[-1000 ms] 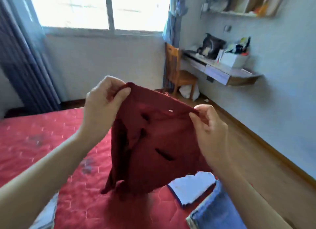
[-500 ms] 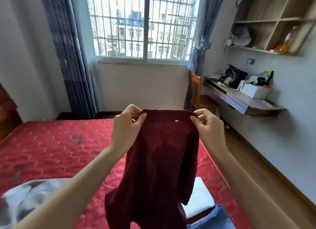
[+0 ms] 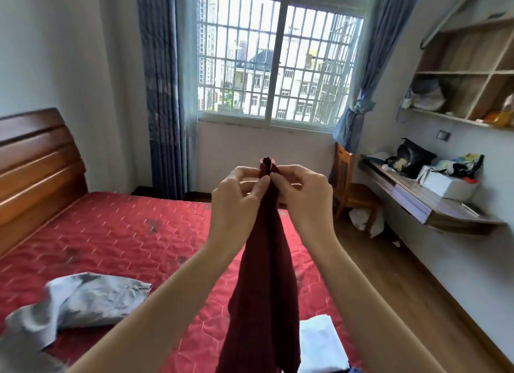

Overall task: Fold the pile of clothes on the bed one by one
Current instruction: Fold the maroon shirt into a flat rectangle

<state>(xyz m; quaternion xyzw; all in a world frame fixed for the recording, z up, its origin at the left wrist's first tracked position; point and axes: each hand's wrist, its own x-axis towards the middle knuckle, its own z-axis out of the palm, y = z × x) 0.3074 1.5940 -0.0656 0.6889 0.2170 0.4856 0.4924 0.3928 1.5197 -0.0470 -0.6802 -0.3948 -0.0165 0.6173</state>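
I see a dark red knitted garment point(image 3: 264, 275) hanging in the air above a red quilted bed point(image 3: 111, 233). Its top edge is pinched between my left hand point(image 3: 239, 202) and right hand point(image 3: 303, 197), which meet fingertip to fingertip. I judge this closes the garment in half lengthwise. Below my left hand lies a crumpled grey cloth point(image 3: 83, 300); below my right, a folded white cloth point(image 3: 319, 345). I can read no label or writing.

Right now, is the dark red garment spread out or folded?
Folded in half lengthwise: both hands pinch its top edges together, and the dark red garment hangs narrow above the bed.
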